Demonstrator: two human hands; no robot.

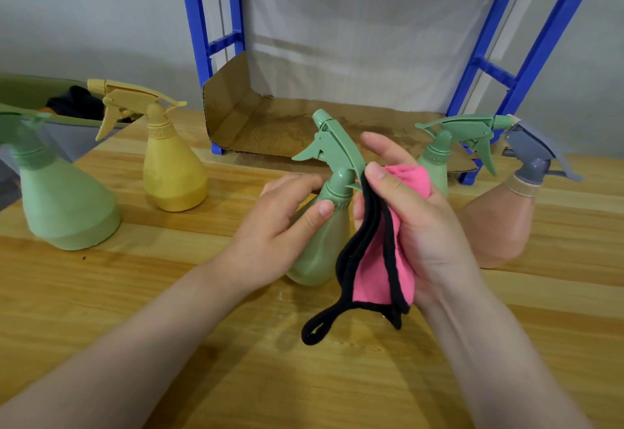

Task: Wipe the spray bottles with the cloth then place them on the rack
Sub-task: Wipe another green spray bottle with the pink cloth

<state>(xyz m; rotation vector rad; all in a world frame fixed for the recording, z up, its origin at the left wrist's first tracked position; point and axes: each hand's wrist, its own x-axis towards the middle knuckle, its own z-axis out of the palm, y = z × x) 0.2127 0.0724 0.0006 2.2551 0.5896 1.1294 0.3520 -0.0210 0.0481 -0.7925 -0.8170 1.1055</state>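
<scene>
Right now the person's left hand [280, 226] grips a green spray bottle [324, 226] around its shoulder and neck, thumb curled across the front, holding it tilted with its base on the wooden table [169, 310]. Beside it, the right hand [415, 222] pinches a pink cloth [381, 270] with black trim, thumb on top and fingers folded behind; the cloth touches the bottle's neck just under the trigger, and its black loop hangs down toward the table. Behind the hands stands a blue rack [526, 67], its bottom shelf lined with cardboard [270, 125]. On the left of the table sit a large green bottle [64, 199] and a yellow bottle [170, 165], both upright and well apart from the hands. On the right, near the rack's leg, stand another green bottle [439, 162] and a peach bottle with a grey sprayer [499, 219]. A green tub [30, 91] holding something dark sits at the far left.
</scene>
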